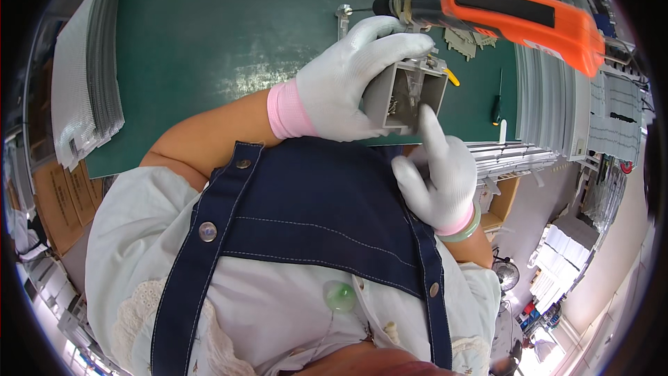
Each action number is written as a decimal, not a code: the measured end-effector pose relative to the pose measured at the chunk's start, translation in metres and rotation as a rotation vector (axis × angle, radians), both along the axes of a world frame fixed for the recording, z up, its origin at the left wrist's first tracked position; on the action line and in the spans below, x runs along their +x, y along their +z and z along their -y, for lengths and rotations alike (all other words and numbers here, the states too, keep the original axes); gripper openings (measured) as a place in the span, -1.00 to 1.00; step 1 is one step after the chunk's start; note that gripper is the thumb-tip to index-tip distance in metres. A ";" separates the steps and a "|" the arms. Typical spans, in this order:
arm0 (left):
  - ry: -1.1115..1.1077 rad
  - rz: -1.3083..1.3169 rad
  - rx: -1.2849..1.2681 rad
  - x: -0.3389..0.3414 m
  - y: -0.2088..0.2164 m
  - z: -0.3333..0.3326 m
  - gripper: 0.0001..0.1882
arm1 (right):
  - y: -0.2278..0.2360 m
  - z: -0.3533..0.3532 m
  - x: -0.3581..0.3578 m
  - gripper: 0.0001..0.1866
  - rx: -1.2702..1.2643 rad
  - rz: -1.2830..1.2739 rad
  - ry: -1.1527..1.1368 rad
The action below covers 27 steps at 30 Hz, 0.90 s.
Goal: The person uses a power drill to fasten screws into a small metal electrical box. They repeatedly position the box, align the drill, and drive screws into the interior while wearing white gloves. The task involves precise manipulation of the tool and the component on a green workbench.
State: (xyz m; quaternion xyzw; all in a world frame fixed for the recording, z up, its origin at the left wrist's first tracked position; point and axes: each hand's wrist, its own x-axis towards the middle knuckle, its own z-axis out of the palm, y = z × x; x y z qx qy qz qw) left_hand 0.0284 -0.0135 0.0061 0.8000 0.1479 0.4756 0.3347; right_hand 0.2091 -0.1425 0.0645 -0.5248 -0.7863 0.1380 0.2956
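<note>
While left hand grips grey box | right hand, half-curled, points into it | screws inside seem unused, work unfinished

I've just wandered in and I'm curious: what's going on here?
A person in white gloves is working at a green table. The left hand holds a grey open box with small metal pieces inside. The right hand is by its near edge, index finger extended; whether it touches is unclear. An orange power driver is beyond, toward the right.
</note>
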 end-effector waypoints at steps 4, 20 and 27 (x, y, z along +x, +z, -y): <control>-0.041 -0.019 -0.002 -0.003 -0.002 0.000 0.04 | 0.004 -0.005 -0.009 -0.39 -0.067 -0.070 -0.112; -0.051 -0.030 0.009 -0.001 -0.004 0.003 0.07 | 0.018 -0.014 -0.032 -0.90 -0.134 -0.287 -0.393; -0.062 -0.012 0.015 -0.003 -0.004 0.000 0.11 | 0.009 -0.005 -0.023 -0.84 -0.304 -0.638 -0.448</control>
